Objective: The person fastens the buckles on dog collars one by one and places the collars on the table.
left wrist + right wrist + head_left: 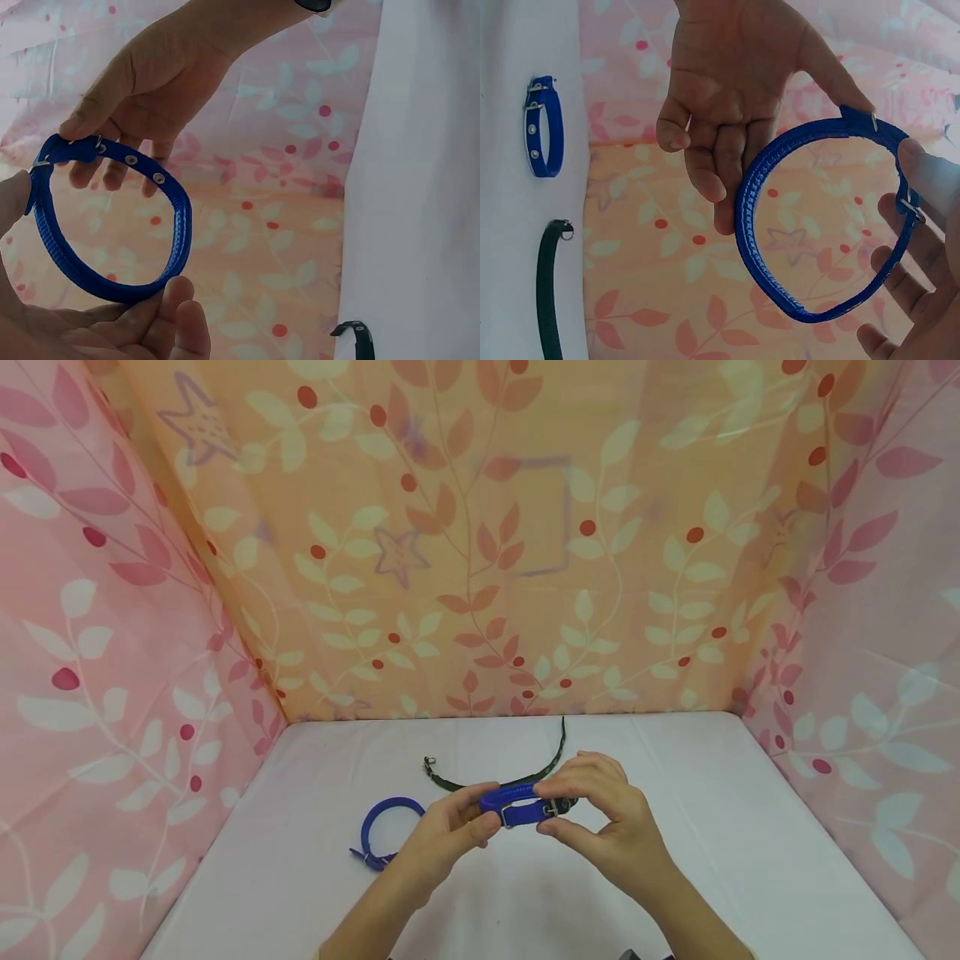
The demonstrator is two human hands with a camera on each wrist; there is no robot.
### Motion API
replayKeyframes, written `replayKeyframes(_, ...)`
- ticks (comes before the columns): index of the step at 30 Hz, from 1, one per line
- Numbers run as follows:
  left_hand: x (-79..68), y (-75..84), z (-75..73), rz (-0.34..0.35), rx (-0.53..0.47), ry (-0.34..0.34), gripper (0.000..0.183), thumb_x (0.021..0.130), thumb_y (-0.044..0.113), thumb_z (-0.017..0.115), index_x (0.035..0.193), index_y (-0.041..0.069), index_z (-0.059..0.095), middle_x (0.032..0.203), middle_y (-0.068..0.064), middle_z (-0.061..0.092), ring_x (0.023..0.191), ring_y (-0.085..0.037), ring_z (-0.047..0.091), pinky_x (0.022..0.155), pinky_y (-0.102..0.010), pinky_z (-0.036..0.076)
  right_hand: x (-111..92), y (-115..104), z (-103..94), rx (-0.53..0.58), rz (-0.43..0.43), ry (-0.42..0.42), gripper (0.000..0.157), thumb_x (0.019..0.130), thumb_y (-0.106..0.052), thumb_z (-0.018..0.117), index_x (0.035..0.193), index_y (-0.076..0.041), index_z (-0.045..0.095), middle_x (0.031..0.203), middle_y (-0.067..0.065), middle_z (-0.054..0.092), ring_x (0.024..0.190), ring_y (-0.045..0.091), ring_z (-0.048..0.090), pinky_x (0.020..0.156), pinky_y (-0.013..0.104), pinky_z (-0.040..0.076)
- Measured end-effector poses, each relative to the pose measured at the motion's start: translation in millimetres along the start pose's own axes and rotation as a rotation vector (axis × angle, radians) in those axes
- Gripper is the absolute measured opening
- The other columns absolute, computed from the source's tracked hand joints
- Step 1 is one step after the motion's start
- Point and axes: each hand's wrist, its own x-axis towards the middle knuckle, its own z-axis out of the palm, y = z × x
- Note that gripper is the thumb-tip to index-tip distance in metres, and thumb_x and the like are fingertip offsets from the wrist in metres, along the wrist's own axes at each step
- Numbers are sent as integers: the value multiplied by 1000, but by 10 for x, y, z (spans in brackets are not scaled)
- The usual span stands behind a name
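Pinching almost closed, left hand (448, 828) and right hand (618, 820) are holding one round, ribbed blue collar (527, 814) above the white table (735, 810); I am seeing its metal eyelets (158, 178) clearly only from left wrist view.

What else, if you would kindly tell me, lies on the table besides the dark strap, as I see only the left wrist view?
Observer: In the head view, a second blue collar lies on the table, to the left of the held collar.
Operator: Thank you. What fitting, if any, does the dark strap have?
Observer: The right wrist view shows a metal ring at one end.
Operator: And how does the whole strap lie, please?
Observer: In the head view, it bends in a broad curve beyond the left hand and the right hand.
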Motion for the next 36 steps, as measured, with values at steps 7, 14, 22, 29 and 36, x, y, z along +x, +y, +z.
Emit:
replayKeyframes(7,-19,-3,12,53,36,110,75,92,50,74,149,6,49,127,-13,68,102,-23,66,89,-29,56,-12,-46,-34,-95,327,-105,65,74,-21,93,132,-29,65,136,-10,63,132,13,49,107,38,46)
replayKeyframes(14,-51,-5,21,141,246,271,73,87,48,80,148,22,52,121,3,69,101,-27,61,78,-32,55,12,-45,-48,-94,597,-159,79,76,-37,91,146,-32,55,149,-2,55,139,30,47,102,74,41)
replayKeyframes(22,-82,52,39,158,326,340,73,83,47,84,147,31,52,119,8,68,105,-20,58,85,-38,51,19,-14,-54,-43,751,-221,81,77,-41,89,149,-30,53,150,3,57,136,39,51,104,75,38)
replayKeyframes(29,-98,90,20,170,369,335,77,82,45,85,149,32,49,121,11,69,106,-19,59,87,-40,49,11,3,-81,2,753,-239,83,77,-40,90,150,-31,51,153,2,53,137,44,48,102,78,37)
replayKeyframes(36,-142,152,-19,211,388,318,83,81,43,86,152,28,46,127,12,68,109,-18,61,92,-45,50,13,48,-165,136,653,-262,77,82,-28,88,150,-30,51,154,3,51,138,46,44,96,70,49)
